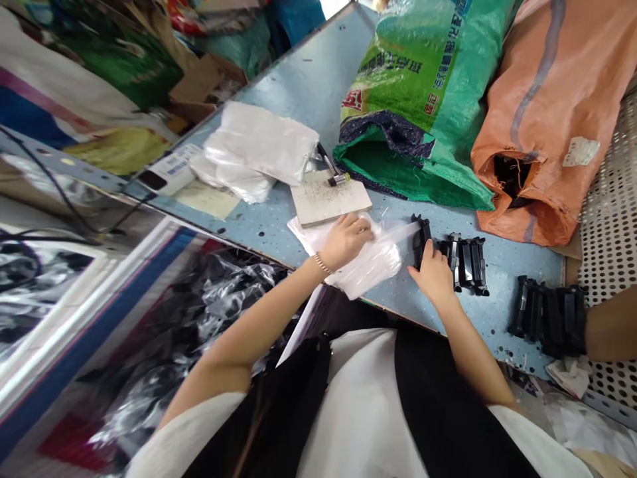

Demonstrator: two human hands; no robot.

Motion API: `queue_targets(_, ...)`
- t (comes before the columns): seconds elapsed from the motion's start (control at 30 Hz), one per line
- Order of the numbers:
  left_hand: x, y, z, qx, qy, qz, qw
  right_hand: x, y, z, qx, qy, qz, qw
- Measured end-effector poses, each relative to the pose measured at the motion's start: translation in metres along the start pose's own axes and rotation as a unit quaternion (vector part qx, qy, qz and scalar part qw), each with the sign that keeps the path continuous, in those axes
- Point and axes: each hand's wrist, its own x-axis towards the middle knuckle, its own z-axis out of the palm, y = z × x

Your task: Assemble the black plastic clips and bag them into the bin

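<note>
Left hand (pixel 346 242), bracelet (pixel 322 264) at the wrist, sits on a clear plastic bag (pixel 371 262) near the front edge of the blue bench (pixel 308 86), fingers together and clamped on the bag. Right hand (pixel 432 275) is just beside the bag, fingers against a row of black plastic parts (pixel 462 262); can't tell if it's clamped. More black parts (pixel 547 318) stand toward the bench's right end. Behind the left hand lies a white board (pixel 331 202) with a small dark tool (pixel 338 178) on it, white bags (pixel 253 149) beside it. Green sack (pixel 423 86) and orange sack (pixel 542 113) lie along the back edge.
</note>
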Motion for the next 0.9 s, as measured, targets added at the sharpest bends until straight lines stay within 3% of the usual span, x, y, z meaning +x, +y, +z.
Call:
queue_targets(0.13,-0.077,-0.027,-0.028,0.025,-0.057,0.013,0.998,-0.002,0.006,-0.021,0.113,-0.023,0.011,0.993)
queue_targets(0.2,-0.098,-0.035,-0.037,0.030,-0.078,-0.007,0.997,-0.011,0.000,-0.027,0.218,-0.055,-0.032,0.974)
queue_targets(0.27,-0.106,-0.031,-0.043,0.042,-0.088,-0.033,0.995,-0.025,-0.015,-0.027,0.257,-0.088,-0.105,0.957)
queue_targets(0.33,-0.106,-0.014,-0.051,0.077,-0.074,-0.080,0.991,-0.037,-0.034,-0.021,0.186,-0.093,-0.156,0.966)
queue_targets(0.47,-0.104,0.046,-0.058,0.136,-0.022,-0.167,0.976,-0.047,-0.059,-0.006,0.014,-0.068,-0.174,0.982)
queue_targets(0.57,-0.105,0.077,-0.044,0.079,-0.055,-0.142,0.985,-0.042,-0.051,-0.003,0.058,-0.079,-0.170,0.981)
queue_targets(0.63,-0.105,0.079,-0.027,0.020,-0.069,-0.148,0.986,-0.039,-0.037,-0.003,0.163,-0.102,-0.129,0.973)
queue_targets(0.7,-0.105,0.070,-0.012,-0.068,-0.045,-0.190,0.978,-0.040,-0.021,-0.004,0.322,-0.139,-0.056,0.935)
queue_targets(0.77,-0.104,0.056,-0.003,-0.196,-0.003,-0.271,0.942,-0.046,-0.006,-0.004,0.490,-0.173,0.019,0.854)
queue_targets(0.9,-0.095,0.041,-0.003,-0.462,0.052,-0.414,0.782,-0.063,0.007,-0.003,0.690,-0.231,0.088,0.681)
